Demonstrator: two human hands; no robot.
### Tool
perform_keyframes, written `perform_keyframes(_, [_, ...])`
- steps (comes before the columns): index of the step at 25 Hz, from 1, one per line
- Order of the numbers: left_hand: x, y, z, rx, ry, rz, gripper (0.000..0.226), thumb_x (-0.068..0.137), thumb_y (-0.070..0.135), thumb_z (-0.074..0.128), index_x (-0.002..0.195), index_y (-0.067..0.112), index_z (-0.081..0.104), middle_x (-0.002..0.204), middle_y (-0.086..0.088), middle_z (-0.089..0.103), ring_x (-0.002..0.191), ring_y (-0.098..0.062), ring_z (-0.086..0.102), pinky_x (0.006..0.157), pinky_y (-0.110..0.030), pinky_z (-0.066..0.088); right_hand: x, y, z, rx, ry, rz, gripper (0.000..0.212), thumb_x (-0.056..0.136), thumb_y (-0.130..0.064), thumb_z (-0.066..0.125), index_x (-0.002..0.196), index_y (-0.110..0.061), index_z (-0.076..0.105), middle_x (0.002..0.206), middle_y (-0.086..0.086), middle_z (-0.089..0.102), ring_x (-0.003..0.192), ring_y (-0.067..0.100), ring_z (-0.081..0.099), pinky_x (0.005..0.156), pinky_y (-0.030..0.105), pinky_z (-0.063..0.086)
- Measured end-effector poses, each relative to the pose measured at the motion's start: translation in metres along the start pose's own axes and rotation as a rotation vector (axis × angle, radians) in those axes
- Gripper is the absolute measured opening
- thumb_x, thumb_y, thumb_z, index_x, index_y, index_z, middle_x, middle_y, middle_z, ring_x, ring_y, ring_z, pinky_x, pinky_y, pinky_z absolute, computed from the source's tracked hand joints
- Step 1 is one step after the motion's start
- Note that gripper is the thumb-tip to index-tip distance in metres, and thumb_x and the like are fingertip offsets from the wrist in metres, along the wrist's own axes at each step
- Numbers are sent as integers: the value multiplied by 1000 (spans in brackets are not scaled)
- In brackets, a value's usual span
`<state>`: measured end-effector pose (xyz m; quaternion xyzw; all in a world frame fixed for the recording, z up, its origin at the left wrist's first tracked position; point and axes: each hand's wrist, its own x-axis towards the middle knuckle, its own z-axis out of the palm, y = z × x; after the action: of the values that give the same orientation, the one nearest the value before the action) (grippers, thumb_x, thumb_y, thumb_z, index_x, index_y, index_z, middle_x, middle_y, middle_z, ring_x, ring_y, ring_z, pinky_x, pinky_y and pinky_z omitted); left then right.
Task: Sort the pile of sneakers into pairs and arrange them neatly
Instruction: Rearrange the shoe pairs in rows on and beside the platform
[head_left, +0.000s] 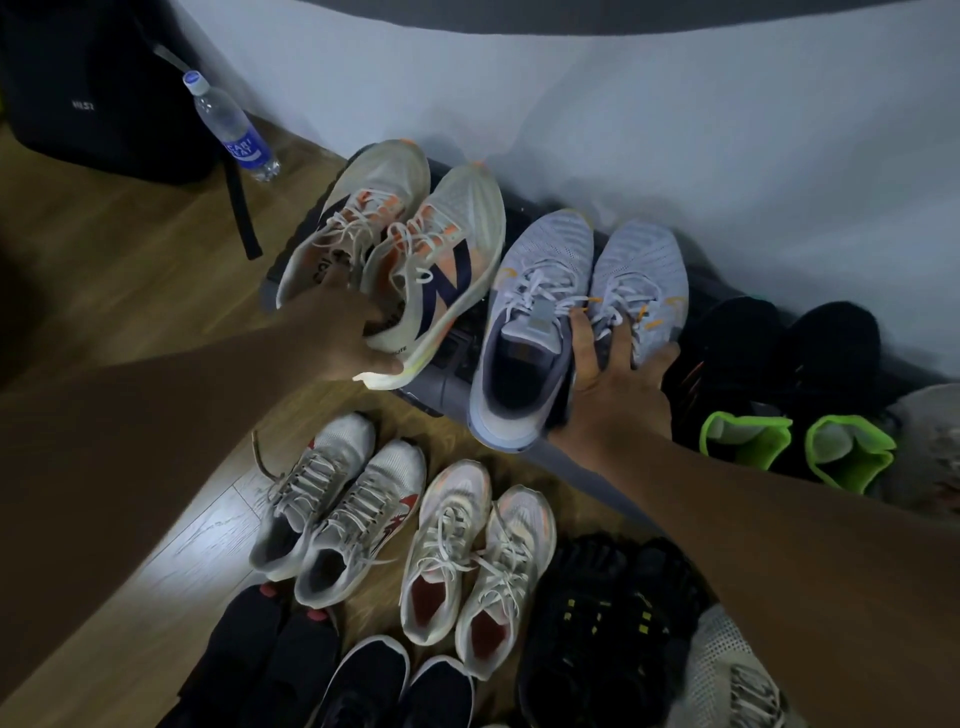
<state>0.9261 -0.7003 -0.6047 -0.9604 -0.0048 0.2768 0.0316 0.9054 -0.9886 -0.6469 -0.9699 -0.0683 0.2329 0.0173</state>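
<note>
Gripping white-orange sneakers (452, 228) and lavender sneakers (545, 254).

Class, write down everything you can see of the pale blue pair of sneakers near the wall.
The pale blue sneakers have knitted mesh uppers, white laces with orange tips, darker grey-blue collars and pale soles. They stand upright side by side, toes to the wall, on a dark low stand. The right hand grips the right-hand shoe's collar, thumb between the two. White and orange sneakers, gripped by the left hand, sit to their left.
</note>
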Motion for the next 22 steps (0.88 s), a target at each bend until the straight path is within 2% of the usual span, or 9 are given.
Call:
perform_keyframes(3, [11,0,14,-1,157,-69,65,78,64,61,132,30,56,153,-17,22,138,-35,29,107,-43,37,1,0,1,-29,5,-2,112,80,-62,56,139,-42,-37,160,5,-19,135,63,-6,86,60,47])
perform_keyframes(7, [33,-17,16,-11,163,-136,67,75,63,63,133,29,55,153,-18,22,137,-41,26,107,-49,36,3,0,4,-35,12,-4,112,80,-65,53,137,-41,-40,159,5,-18,134,64,-6,81,59,49])
perform_keyframes(10, [34,-11,13,-18,112,-216,84,66,65,60,141,33,39,152,-20,17,133,-46,23,103,-57,35,3,1,4,-28,11,-4,113,80,-65,54,135,-41,-42,159,4,-18,134,64,-6,76,57,52])
perform_keyframes(13, [13,28,1,-104,346,-338,102,62,45,74,145,31,18,152,-20,15,139,-44,16,107,-63,25,2,0,3,-12,12,7,113,81,-60,56,131,-43,-44,159,1,-21,134,63,-8,67,50,56])
perform_keyframes(15, [-2,65,-3,-93,614,-111,79,64,34,67,134,15,36,146,-21,29,136,-44,26,110,-59,21,1,0,2,-8,10,5,114,80,-58,57,132,-44,-43,159,2,-20,134,63,-8,68,51,56])
perform_keyframes(16, [-7,83,-1,-168,647,42,69,65,33,62,128,10,42,137,-21,40,128,-43,37,108,-55,29,1,0,2,-1,6,5,115,79,-58,58,133,-44,-42,159,2,-20,134,63,-8,69,52,56])
perform_keyframes(18, [-11,112,7,-435,364,147,64,72,33,59,127,10,38,122,-15,52,112,-40,51,92,-46,44,2,0,2,9,4,7,116,78,-56,60,135,-44,-40,159,0,-20,135,63,-8,70,53,54])
perform_keyframes(20, [-6,128,19,-525,48,3,53,80,29,60,121,12,32,116,-16,55,105,-40,56,78,-40,43,3,0,2,11,7,3,116,78,-56,60,135,-44,-40,159,1,-19,134,63,-8,71,53,53])
perform_keyframes(22, [4,129,26,-439,46,-70,38,86,21,57,114,11,33,111,-20,57,101,-43,58,72,-40,40,3,0,4,12,14,-3,117,77,-56,61,135,-44,-40,159,2,-19,134,63,-7,71,54,53])
